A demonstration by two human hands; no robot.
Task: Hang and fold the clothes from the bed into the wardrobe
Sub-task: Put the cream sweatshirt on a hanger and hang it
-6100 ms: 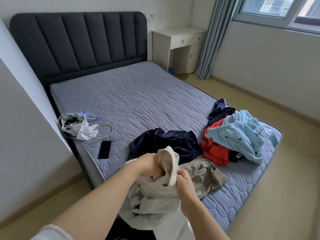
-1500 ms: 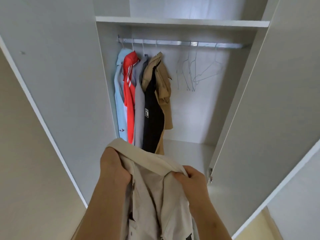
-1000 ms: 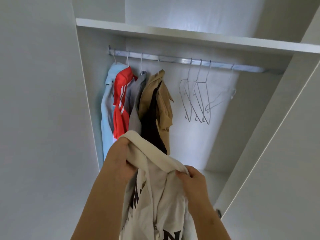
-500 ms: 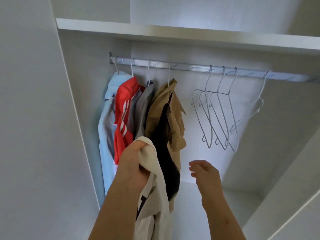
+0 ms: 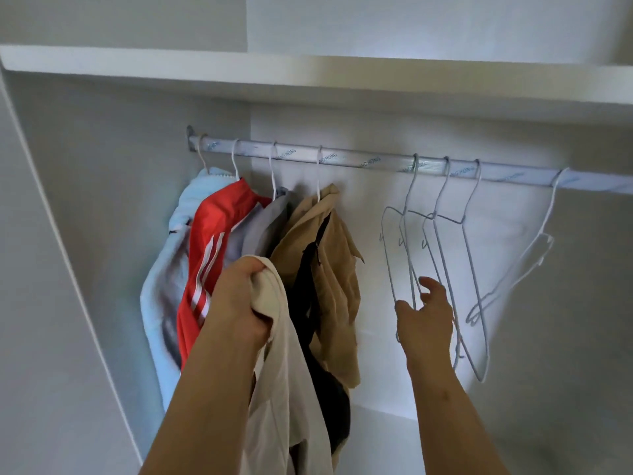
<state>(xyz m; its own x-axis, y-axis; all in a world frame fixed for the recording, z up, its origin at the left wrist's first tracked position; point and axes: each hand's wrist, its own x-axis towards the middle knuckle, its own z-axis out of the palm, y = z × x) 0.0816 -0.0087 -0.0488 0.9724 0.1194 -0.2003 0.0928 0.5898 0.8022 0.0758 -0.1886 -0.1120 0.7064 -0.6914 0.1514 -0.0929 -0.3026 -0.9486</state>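
Curls fingers [image 5: 255, 265] of left hand [image 5: 239, 303] round cream shirt [image 5: 284, 389], spreads fingers [image 5: 432, 285] of right hand [image 5: 426, 317] beside wire hanger [image 5: 388, 258] on rail [image 5: 359, 162].

The left forearm [image 5: 205, 406] and right forearm [image 5: 445, 406] reached up and forward, bare. The left hand [image 5: 239, 303] was fisted, gripping a bunched fold of a cream garment [image 5: 291, 389]. The right hand [image 5: 426, 317] was raised with its fingers loosely spread, and a wire hanger [image 5: 409, 265] ran between thumb and forefinger, not clasped.

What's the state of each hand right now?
Left hand: closed grip on the cream shirt.
Right hand: open, fingers spread at an empty hanger, not yet gripping it.
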